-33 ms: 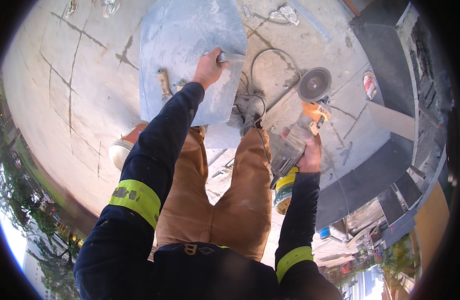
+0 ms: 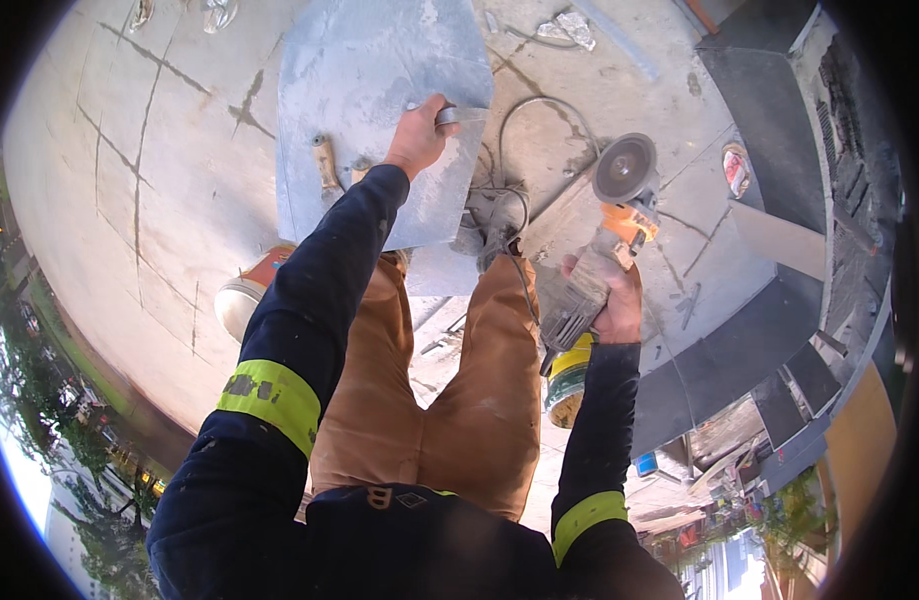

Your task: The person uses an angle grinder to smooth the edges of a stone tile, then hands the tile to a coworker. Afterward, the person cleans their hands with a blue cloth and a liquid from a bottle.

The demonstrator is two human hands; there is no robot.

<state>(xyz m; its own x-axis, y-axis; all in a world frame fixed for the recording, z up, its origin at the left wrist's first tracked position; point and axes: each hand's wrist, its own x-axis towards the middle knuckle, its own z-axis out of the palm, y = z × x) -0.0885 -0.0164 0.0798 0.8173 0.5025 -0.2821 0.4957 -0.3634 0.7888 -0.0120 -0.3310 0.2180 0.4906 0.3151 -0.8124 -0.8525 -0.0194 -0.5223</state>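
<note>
My left hand (image 2: 417,138) is closed around one end of a short grey flat strip (image 2: 461,115), above a large pale grey board (image 2: 379,60). What the strip is made of I cannot tell. A tool with a worn, tan handle (image 2: 324,160) lies on the board, and a second tan piece (image 2: 360,170) shows partly behind my left sleeve. Off the board's right side, my right hand (image 2: 616,300) grips the dusty body of an angle grinder (image 2: 579,300). Its round disc (image 2: 624,167) points away from me over the floor. Whether the disc spins I cannot tell.
A grey cable (image 2: 549,100) loops on the concrete floor near my shoe (image 2: 501,225). Beneath my right forearm stands a yellow and green container (image 2: 571,390). Dark panels (image 2: 769,130) line the right side. A red and white round object (image 2: 241,300) sits by my left arm.
</note>
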